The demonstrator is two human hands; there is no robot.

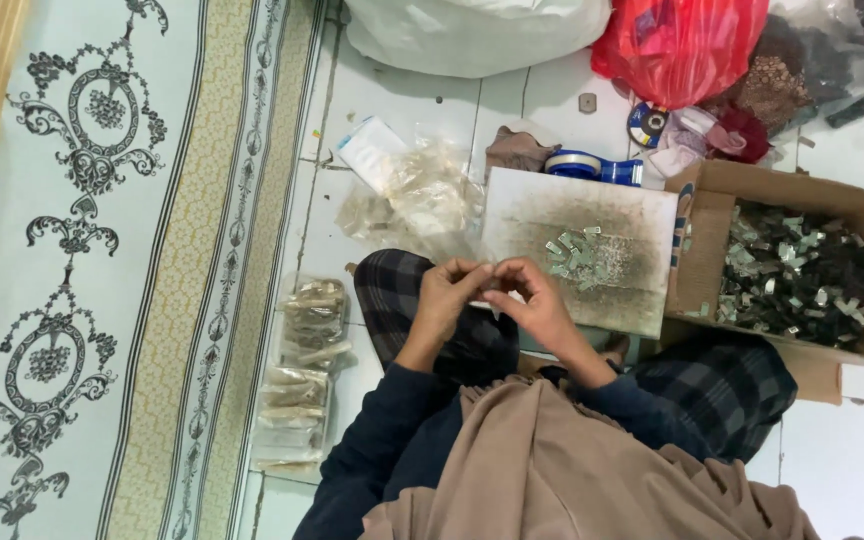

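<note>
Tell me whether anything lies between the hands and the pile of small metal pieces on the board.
Nothing visible does. The left hand and right hand meet at the board's near edge; the metal pieces lie just beyond the right hand, across bare board.

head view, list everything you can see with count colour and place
small piece: one, pale, pinched between both hands
board: one, whitish and stained, on the floor ahead
loose pieces: small heap, silvery, on the board
cardboard box: one, brown, right, full of silvery pieces
clear bags: several, filled, floor at left
tape roll: one, blue, behind the board
red bag: one, top
white sack: one, top
rug: one, pale patterned, left
left hand: pinching the piece
right hand: pinching the piece
</note>
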